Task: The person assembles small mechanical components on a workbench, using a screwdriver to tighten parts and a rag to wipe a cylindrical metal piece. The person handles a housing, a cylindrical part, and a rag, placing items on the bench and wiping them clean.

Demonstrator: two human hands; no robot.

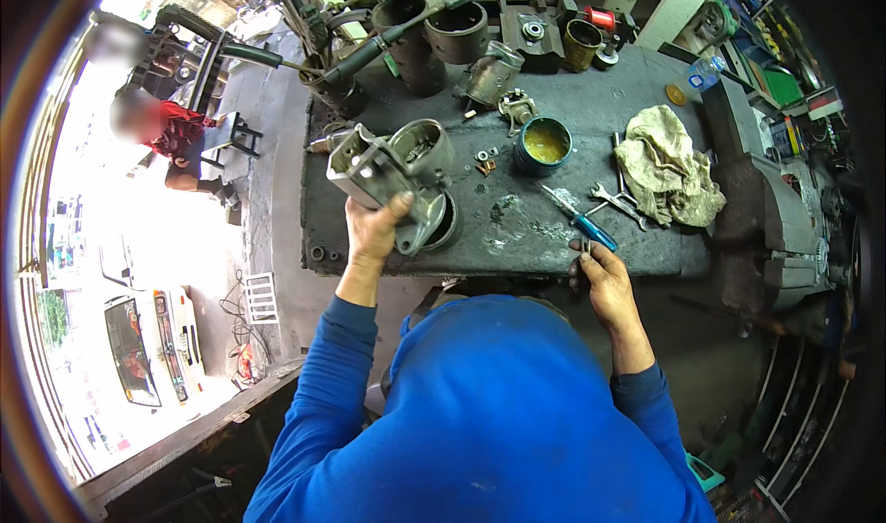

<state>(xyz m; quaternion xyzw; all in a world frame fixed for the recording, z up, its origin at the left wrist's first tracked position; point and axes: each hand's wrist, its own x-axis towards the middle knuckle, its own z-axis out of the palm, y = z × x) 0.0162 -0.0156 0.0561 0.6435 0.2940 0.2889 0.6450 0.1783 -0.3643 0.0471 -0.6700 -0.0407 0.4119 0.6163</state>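
Note:
My left hand (372, 232) is closed round a grey cast-metal housing (360, 165), raised and tilted over the left part of the workbench. An open metal cylinder (449, 223) shows partly behind its lower end. At the bench's front edge, my right hand (606, 281) pinches a small metal piece (585, 245), too small to name. Just beyond those fingertips lies a blue-handled screwdriver (593, 231), beside an open-end wrench (620, 205). A crumpled pale rag (666, 165) lies to their right. Yellowish grease fills part of a dark tin (544, 144), with small nuts (481, 156) to its left.
Metal cylinders (457, 32) and a pot of long tools (337, 94) crowd the back left of the workbench (397, 266). A large vise (766, 223) bounds its right end, near a clear bottle (704, 72). Two people (175, 131) and a white car (148, 348) are off left.

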